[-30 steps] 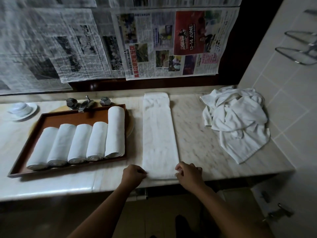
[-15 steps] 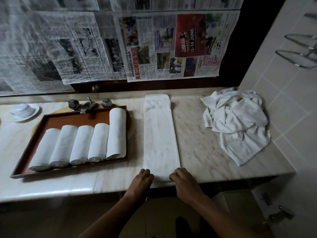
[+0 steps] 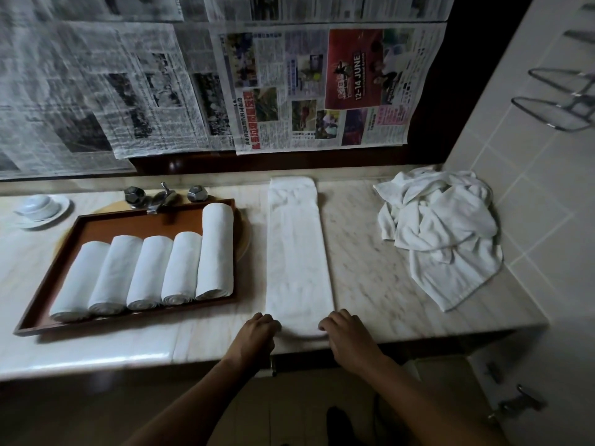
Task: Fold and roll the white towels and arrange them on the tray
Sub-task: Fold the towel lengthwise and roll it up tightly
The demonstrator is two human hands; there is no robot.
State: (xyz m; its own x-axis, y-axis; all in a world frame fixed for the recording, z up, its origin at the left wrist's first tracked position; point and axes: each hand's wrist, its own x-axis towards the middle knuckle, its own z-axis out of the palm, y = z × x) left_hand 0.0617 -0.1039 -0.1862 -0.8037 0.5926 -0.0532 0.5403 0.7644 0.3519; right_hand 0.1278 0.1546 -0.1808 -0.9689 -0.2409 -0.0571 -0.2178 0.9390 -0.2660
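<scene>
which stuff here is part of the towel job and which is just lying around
Job: folded towel, gripped by left hand and right hand; rolled towels; tray; loose towel pile.
Lying about: cup on saucer, tap, newspapers, wall rack.

My left hand [image 3: 259,331] and right hand [image 3: 349,333] sit side by side, knuckles up, fingers curled over the near end of the folded towel [image 3: 297,252]; both forearms reach forward.

Pale marble counter [image 3: 370,252]. On it, left to right: white bowl on saucer [image 3: 40,206], brown tray [image 3: 128,225] with tap fittings [image 3: 164,196] just behind, long folded towel [image 3: 297,252] lying flat, crumpled towel heap [image 3: 441,233] near the tiled wall.
</scene>
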